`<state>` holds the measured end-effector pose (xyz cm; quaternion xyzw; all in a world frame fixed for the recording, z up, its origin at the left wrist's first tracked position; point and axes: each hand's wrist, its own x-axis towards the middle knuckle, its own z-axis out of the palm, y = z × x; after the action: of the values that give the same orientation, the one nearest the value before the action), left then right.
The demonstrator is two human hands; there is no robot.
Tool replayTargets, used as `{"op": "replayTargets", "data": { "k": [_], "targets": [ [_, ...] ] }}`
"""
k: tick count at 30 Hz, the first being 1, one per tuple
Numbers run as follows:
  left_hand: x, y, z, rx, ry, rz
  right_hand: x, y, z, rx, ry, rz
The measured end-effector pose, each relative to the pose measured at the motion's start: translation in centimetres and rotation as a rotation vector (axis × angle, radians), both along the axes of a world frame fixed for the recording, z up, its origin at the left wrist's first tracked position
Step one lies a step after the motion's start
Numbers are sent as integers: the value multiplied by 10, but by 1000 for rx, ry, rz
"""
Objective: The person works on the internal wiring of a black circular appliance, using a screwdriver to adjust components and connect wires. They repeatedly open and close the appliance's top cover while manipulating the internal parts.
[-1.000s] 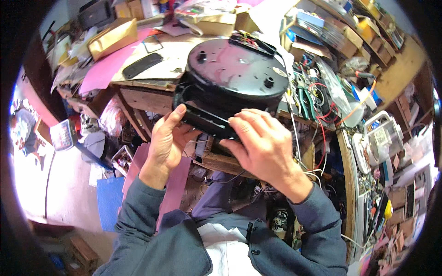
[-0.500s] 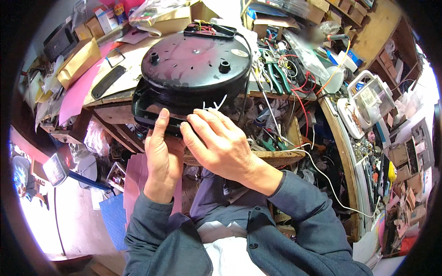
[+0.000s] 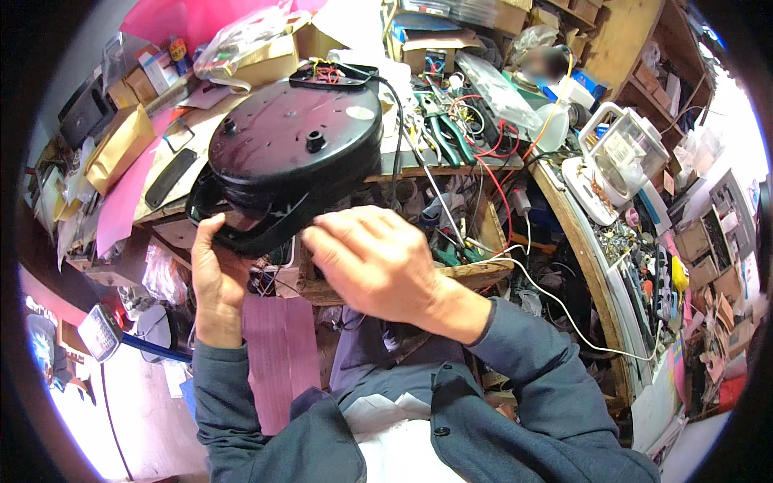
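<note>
A round black appliance (image 3: 290, 153), bottom up with small feet and slots, sits tilted at the bench's front edge. Red and yellow wires (image 3: 326, 75) show in its open housing at the far side. My left hand (image 3: 219, 282) grips the handle-like black frame (image 3: 266, 235) at its front, thumb on top and fingers hidden underneath. My right hand (image 3: 378, 262) hovers just right of that frame, its fingers bent and pressed together. Whatever they may hold is hidden. A small white strand (image 3: 282, 211) shows at the appliance's near side.
Green-handled pliers (image 3: 451, 138) and red leads (image 3: 501, 181) lie right of the appliance. A long dark bar-shaped piece (image 3: 171, 179) is on the left. A clear jug-like container (image 3: 624, 153) stands at the right. A white cable (image 3: 555, 310) hangs below the wooden edge (image 3: 475, 278).
The appliance has shifted left and turned, its front frame tilting down, with my left hand moving along. My right hand has come away from the left one and the frame.
</note>
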<state>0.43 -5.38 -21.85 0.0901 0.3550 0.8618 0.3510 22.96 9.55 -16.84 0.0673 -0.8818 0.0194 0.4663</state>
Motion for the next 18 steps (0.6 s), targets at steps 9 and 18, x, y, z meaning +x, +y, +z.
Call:
{"op": "replayTargets", "data": {
  "k": [9,18],
  "targets": [
    [4,-9,-17,9,-23,57,47,118,14,-224,-95,-497],
    [12,-9,-19,64,-23,16,87,202,22,-608,-175,-748]
  ]
}}
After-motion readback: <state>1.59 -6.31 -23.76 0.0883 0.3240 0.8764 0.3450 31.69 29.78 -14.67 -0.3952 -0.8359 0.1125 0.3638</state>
